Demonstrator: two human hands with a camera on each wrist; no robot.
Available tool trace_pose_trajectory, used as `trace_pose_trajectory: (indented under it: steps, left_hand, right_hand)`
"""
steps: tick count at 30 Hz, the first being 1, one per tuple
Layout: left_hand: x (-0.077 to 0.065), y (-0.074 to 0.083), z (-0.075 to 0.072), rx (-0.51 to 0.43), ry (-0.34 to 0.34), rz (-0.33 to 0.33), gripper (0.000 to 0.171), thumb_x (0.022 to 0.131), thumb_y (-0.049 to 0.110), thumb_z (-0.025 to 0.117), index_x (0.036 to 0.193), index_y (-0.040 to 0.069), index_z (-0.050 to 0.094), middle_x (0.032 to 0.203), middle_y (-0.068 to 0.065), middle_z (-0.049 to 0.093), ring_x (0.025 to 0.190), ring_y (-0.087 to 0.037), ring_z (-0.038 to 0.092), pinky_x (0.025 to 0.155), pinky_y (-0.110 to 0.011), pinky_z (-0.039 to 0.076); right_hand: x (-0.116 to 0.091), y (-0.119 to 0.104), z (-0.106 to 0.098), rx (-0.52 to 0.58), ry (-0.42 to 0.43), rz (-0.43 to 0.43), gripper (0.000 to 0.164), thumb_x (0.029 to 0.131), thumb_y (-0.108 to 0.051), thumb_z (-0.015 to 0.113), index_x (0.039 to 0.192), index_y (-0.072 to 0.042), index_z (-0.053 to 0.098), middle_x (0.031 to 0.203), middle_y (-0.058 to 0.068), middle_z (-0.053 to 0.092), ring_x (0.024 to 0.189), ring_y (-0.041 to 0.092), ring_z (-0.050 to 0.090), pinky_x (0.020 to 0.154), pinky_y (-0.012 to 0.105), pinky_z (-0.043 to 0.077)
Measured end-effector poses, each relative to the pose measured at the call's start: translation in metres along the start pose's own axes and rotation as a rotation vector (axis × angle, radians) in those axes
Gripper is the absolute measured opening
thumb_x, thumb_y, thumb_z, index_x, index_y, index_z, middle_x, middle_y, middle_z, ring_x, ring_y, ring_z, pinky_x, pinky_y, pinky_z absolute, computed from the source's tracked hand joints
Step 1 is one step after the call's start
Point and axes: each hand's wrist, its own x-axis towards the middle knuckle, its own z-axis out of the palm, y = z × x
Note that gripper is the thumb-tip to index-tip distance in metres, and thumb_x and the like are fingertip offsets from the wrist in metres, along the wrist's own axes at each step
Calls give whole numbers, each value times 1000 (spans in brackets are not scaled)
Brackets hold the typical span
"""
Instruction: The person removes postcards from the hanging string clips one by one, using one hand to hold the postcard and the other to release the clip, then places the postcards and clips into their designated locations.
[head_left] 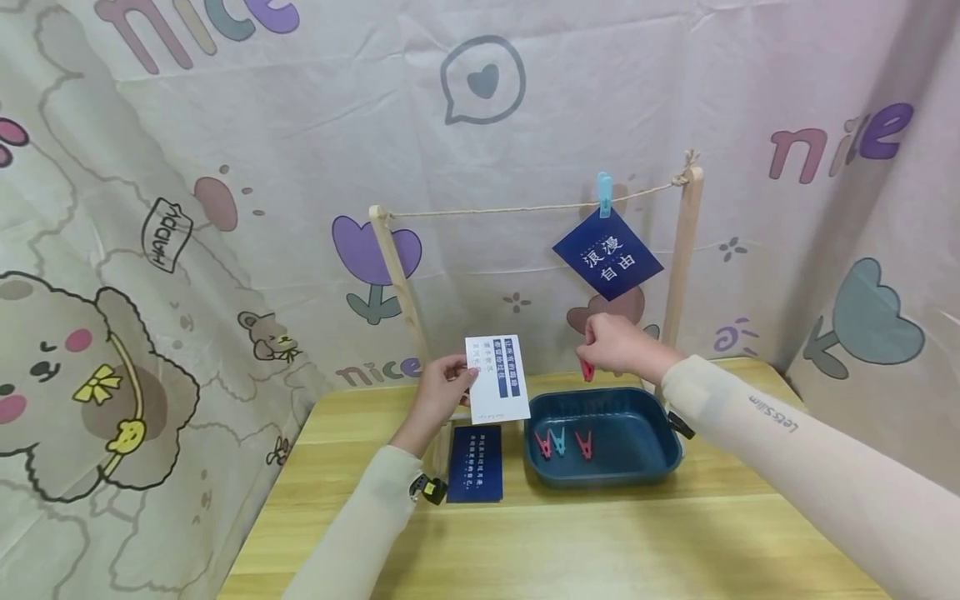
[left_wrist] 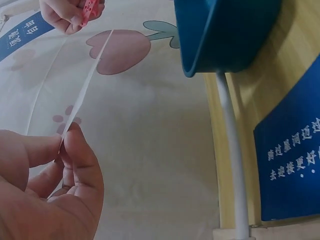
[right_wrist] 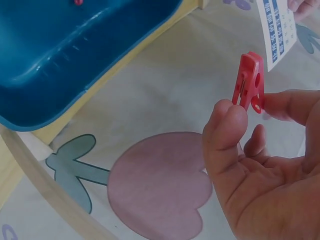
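My left hand (head_left: 444, 387) pinches a white card (head_left: 487, 404) with blue printed bands by its left edge, in the air over the table. In the left wrist view the card (left_wrist: 86, 90) shows edge-on between thumb and fingers. My right hand (head_left: 622, 343) holds a red clothespin (right_wrist: 248, 82) between thumb and fingers, above the back of a dark blue basin (head_left: 600, 477). Higher up, a light blue clothespin (head_left: 604, 195) fastens a dark blue card (head_left: 609, 254) by its corner to the string (head_left: 495, 210).
Red and blue clothespins (head_left: 558, 442) lie inside the basin. Left of it, a dark blue card (head_left: 476, 467) lies on the wooden table (head_left: 600, 542). Two wooden posts (head_left: 686, 250) carry the string before a patterned cloth (head_left: 337, 100).
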Motion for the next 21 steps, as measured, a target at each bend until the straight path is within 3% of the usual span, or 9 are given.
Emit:
trace_pose_trajectory:
  steps: [10,17,21]
  left_hand:
    - [-5,-11,-5,43,-19,-22,26,106,13,69,130,2,74,101,-13,69,81,-23,69,80,-53,68]
    - [-7,-20,-8,96,-37,4,26,106,12,69,128,0,74,95,-12,70,76,-22,67,64,-28,63]
    - [-9,-23,-7,119,-36,-12,27,107,12,68,130,0,74,98,-14,72,76,-21,67,66,-29,64]
  right_hand:
    - [1,8,13,11,-25,24,18,101,-18,65,88,-6,61,71,5,61,60,20,59,52,27,52]
    - [1,19,23,19,-37,22,23,102,-18,66,83,-8,57,66,2,57,52,18,59,49,26,52]
    - [1,27,30,19,-44,33,24,103,-20,67,84,-7,59,67,4,59,51,18,60,47,25,53]
